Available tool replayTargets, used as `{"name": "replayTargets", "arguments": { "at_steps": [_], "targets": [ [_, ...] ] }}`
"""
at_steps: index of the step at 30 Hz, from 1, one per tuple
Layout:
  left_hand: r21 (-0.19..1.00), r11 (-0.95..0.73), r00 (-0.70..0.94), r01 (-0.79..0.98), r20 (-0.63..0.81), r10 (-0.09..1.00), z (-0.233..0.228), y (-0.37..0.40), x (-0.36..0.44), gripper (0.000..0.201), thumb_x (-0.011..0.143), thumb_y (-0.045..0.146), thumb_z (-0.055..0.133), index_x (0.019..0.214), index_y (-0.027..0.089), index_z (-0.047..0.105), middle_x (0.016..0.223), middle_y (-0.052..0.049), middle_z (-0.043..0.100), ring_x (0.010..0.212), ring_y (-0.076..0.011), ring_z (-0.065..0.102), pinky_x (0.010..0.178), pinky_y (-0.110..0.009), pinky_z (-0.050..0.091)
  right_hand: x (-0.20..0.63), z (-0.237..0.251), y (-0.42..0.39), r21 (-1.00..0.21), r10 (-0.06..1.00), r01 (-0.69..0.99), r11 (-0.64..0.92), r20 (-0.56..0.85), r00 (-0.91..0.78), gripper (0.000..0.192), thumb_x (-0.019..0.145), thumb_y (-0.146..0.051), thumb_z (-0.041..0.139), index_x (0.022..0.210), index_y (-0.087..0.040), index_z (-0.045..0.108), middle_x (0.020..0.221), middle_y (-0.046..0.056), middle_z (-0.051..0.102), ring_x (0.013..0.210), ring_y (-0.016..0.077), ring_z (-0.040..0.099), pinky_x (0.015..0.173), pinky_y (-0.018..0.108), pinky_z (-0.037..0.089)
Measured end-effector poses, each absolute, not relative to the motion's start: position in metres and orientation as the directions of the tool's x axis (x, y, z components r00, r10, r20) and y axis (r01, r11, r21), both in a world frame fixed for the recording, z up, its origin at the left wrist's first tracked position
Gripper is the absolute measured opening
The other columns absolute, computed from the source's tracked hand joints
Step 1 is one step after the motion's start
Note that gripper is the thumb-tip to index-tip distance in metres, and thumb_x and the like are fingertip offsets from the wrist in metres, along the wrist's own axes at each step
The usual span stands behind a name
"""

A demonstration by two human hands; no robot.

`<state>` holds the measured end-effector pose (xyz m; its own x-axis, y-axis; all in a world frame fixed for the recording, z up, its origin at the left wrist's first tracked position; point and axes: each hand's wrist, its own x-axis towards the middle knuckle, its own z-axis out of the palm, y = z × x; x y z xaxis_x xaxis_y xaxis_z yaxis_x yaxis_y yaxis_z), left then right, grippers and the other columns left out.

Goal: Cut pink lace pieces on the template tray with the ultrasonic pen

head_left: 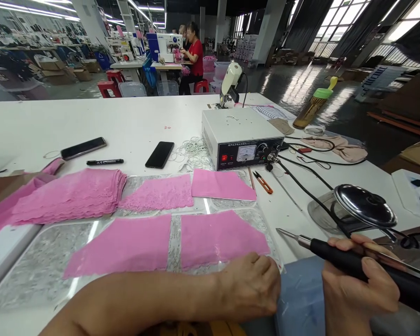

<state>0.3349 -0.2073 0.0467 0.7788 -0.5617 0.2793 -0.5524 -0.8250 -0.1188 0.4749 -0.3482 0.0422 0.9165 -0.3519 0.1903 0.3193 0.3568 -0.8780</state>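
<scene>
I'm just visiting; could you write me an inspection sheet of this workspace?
Surface: white table, partly covered by a mottled gray mat.
Job's things: pink fabric pieces on the mat; pink lace-edged stack beside them.
Clutter: two smartphones, black marker, loose pale thread, orange-handled snips.
Hands: left hand curled, any grip hidden; right hand holds a black-handled pointed tool.
Cables: black cables run rightward from the control box.
Surroundings: person in red at a sewing machine; windows right.

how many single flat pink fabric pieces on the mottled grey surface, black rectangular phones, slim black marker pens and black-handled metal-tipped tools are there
Single flat pink fabric pieces on the mottled grey surface: 4
Black rectangular phones: 2
Slim black marker pen: 1
Black-handled metal-tipped tool: 1
Total: 8
</scene>
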Motion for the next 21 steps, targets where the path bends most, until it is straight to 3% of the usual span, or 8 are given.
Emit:
{"name": "replayTargets", "arguments": {
  "at_steps": [2, 5, 11, 15, 21],
  "targets": [
    [-0.130, -0.828, 0.780, -0.546, 0.283, -0.559, 0.045, -0.209, 0.336, 0.019, 0.092, 0.013, 0.048, 0.094, 0.004, 0.065, 0.086, -0.015, 0.061, 0.073, -0.0195, 0.056, 0.054, -0.029, 0.036, 0.472, 0.047, -0.347, -0.873, -0.420, 0.361, 0.327, 0.208, 0.883, 0.019, 0.039, -0.026, 0.044, 0.055, -0.025, 0.054, 0.066, 0.003, 0.047, 0.051, 0.0167, 0.038, 0.047, 0.041, 0.035],
    [-0.122, -0.856, 0.800, -0.503, 0.310, -0.514, 0.043, -0.202, 0.332, 0.022, 0.092, 0.016, 0.048, 0.099, 0.004, 0.066, 0.102, -0.019, 0.065, 0.092, -0.0252, 0.062, 0.070, -0.033, 0.046, 0.466, 0.056, -0.344, -0.861, -0.403, 0.361, 0.358, 0.206, 0.892, 0.019, 0.039, -0.025, 0.043, 0.052, -0.026, 0.056, 0.063, 0.003, 0.044, 0.051, 0.0170, 0.036, 0.047, 0.040, 0.031],
    [-0.054, -0.935, 0.868, -0.352, 0.356, -0.347, 0.036, -0.184, 0.317, 0.030, 0.098, 0.030, 0.048, 0.114, 0.009, 0.061, 0.126, -0.015, 0.064, 0.123, -0.0303, 0.056, 0.107, -0.044, 0.040, 0.459, 0.056, -0.333, -0.841, -0.200, 0.345, 0.418, 0.285, 0.938, 0.020, 0.047, -0.024, 0.047, 0.063, -0.024, 0.059, 0.065, 0.000, 0.052, 0.051, 0.0145, 0.041, 0.046, 0.034, 0.036],
    [0.018, -0.945, 0.892, -0.327, 0.336, -0.303, 0.030, -0.183, 0.311, 0.034, 0.099, 0.037, 0.047, 0.120, 0.011, 0.058, 0.129, -0.013, 0.063, 0.126, -0.0294, 0.055, 0.110, -0.044, 0.039, 0.462, 0.047, -0.324, -0.833, -0.084, 0.332, 0.443, 0.330, 0.940, 0.018, 0.051, -0.023, 0.051, 0.067, -0.021, 0.058, 0.067, -0.001, 0.056, 0.049, 0.0130, 0.046, 0.047, 0.032, 0.041],
    [0.055, -0.941, 0.894, -0.334, 0.335, -0.297, 0.026, -0.185, 0.311, 0.035, 0.099, 0.038, 0.047, 0.120, 0.012, 0.059, 0.129, -0.014, 0.062, 0.126, -0.0300, 0.055, 0.109, -0.045, 0.040, 0.463, 0.044, -0.318, -0.822, -0.035, 0.341, 0.456, 0.367, 0.930, 0.017, 0.055, -0.023, 0.051, 0.071, -0.020, 0.058, 0.068, -0.001, 0.058, 0.050, 0.0124, 0.049, 0.049, 0.031, 0.044]
  ]
}}
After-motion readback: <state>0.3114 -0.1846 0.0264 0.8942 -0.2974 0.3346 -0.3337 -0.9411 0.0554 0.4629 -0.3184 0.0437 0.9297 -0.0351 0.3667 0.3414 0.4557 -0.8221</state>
